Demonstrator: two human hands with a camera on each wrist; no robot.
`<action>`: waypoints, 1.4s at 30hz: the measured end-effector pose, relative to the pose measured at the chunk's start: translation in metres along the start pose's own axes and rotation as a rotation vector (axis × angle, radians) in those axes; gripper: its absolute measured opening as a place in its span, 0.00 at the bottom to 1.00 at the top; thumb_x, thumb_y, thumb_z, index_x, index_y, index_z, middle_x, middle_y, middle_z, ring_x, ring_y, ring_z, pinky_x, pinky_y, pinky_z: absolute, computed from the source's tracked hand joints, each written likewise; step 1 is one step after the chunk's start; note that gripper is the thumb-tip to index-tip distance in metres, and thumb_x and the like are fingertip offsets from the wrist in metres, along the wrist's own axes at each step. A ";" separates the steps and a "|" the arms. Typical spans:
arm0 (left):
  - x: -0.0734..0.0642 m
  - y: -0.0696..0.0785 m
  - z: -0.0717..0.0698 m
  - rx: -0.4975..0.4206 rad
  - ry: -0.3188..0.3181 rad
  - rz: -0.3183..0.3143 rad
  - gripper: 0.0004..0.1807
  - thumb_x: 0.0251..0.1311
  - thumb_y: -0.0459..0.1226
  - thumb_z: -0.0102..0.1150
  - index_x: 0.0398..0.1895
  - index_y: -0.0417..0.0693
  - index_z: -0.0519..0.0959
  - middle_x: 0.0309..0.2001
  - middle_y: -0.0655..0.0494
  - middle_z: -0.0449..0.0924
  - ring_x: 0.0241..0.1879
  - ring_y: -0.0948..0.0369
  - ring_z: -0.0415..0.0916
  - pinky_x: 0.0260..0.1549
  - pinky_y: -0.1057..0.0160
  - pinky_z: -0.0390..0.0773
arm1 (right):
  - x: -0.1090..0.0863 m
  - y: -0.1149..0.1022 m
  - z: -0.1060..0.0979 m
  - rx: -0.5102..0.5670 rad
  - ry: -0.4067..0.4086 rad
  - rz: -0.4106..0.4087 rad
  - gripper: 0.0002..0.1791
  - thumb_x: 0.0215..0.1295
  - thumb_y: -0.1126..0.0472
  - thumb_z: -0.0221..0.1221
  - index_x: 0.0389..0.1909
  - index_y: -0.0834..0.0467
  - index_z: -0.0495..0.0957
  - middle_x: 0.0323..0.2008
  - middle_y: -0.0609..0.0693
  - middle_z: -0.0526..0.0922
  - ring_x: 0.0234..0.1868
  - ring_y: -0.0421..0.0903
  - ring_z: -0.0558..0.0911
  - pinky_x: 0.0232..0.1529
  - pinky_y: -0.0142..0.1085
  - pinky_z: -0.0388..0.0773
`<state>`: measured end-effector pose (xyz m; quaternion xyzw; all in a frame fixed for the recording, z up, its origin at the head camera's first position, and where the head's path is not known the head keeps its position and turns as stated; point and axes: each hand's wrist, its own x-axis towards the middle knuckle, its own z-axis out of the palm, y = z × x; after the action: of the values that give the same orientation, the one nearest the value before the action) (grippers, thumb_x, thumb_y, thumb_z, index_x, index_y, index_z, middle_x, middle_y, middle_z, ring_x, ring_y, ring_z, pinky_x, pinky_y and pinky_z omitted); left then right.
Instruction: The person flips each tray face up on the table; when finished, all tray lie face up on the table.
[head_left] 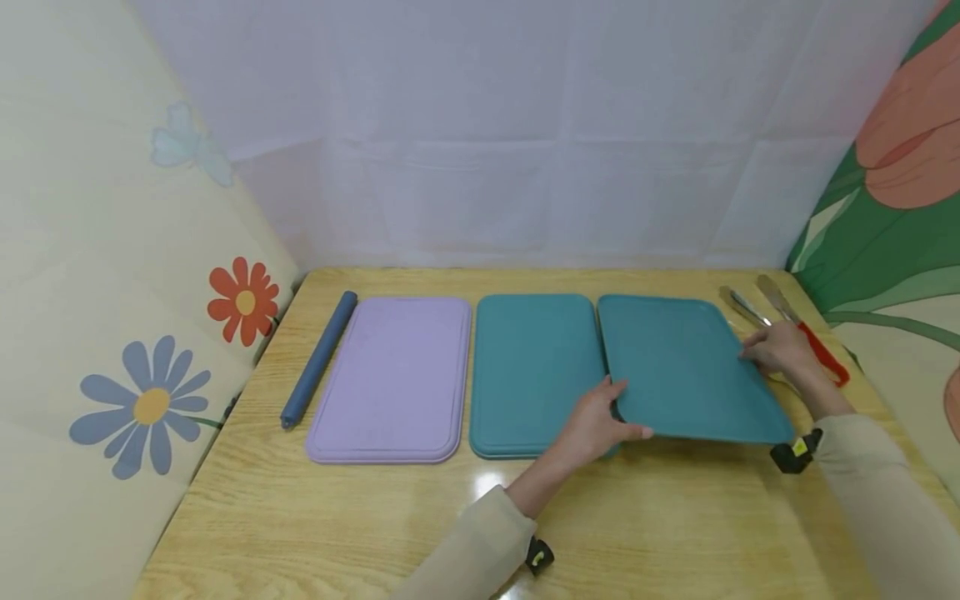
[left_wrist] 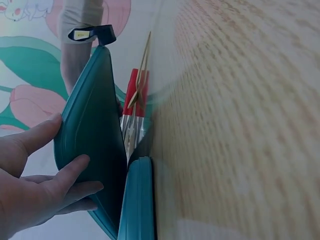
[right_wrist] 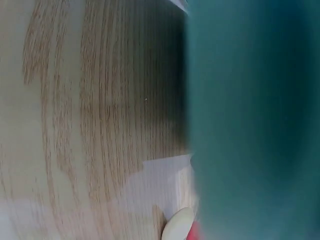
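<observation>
A teal cutting board [head_left: 682, 367] is held between both hands at the right side of the table, tilted with its near edge raised. My left hand [head_left: 592, 429] grips its near left corner, thumb along the front edge and fingers at the left side. At the right edge, my right hand [head_left: 780, 348] holds the board with bent fingers. In the left wrist view the board [left_wrist: 92, 120] stands at a slant beside the flat one. The board [right_wrist: 250, 120] fills the right of the right wrist view, hiding the right hand there.
A second teal cutting board [head_left: 536, 375] lies flat at the middle, with a lilac cutting board [head_left: 393, 379] left of it. Farther left lies a blue-grey rod [head_left: 321, 358]. Red-handled utensils [head_left: 825, 354] and a metal one [head_left: 746, 306] lie by the right edge.
</observation>
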<state>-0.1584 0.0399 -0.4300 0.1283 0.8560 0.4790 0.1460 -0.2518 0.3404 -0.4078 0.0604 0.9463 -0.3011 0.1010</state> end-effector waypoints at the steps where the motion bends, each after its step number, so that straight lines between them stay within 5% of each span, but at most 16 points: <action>1: 0.000 0.000 0.001 0.009 -0.004 0.003 0.43 0.52 0.44 0.72 0.70 0.43 0.64 0.72 0.41 0.54 0.70 0.48 0.55 0.64 0.55 0.65 | 0.000 0.000 0.000 -0.001 0.002 -0.001 0.17 0.59 0.68 0.60 0.43 0.80 0.76 0.38 0.72 0.79 0.24 0.46 0.82 0.28 0.42 0.82; 14: 0.003 0.002 0.013 0.078 -0.033 -0.011 0.40 0.52 0.40 0.72 0.69 0.46 0.66 0.72 0.40 0.53 0.71 0.48 0.54 0.65 0.55 0.64 | 0.003 0.004 -0.001 0.024 0.004 -0.020 0.15 0.57 0.70 0.60 0.38 0.81 0.77 0.31 0.67 0.81 0.24 0.45 0.81 0.26 0.41 0.82; 28: 0.002 0.002 0.024 0.158 -0.063 -0.041 0.40 0.52 0.37 0.72 0.69 0.43 0.66 0.73 0.36 0.50 0.69 0.48 0.56 0.62 0.58 0.67 | 0.005 0.003 0.003 -0.061 0.045 -0.115 0.05 0.50 0.74 0.58 0.21 0.73 0.79 0.15 0.52 0.77 0.16 0.43 0.76 0.18 0.36 0.74; 42: 0.002 0.004 0.025 0.136 -0.115 -0.060 0.33 0.61 0.40 0.63 0.69 0.44 0.65 0.71 0.45 0.58 0.71 0.52 0.53 0.65 0.57 0.63 | 0.005 0.005 0.010 -0.095 0.130 -0.153 0.17 0.43 0.75 0.52 0.05 0.55 0.64 0.06 0.42 0.62 0.09 0.41 0.68 0.13 0.34 0.66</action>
<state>-0.1504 0.0621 -0.4394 0.1396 0.8803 0.4069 0.2001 -0.2541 0.3395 -0.4194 0.0026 0.9659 -0.2584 0.0188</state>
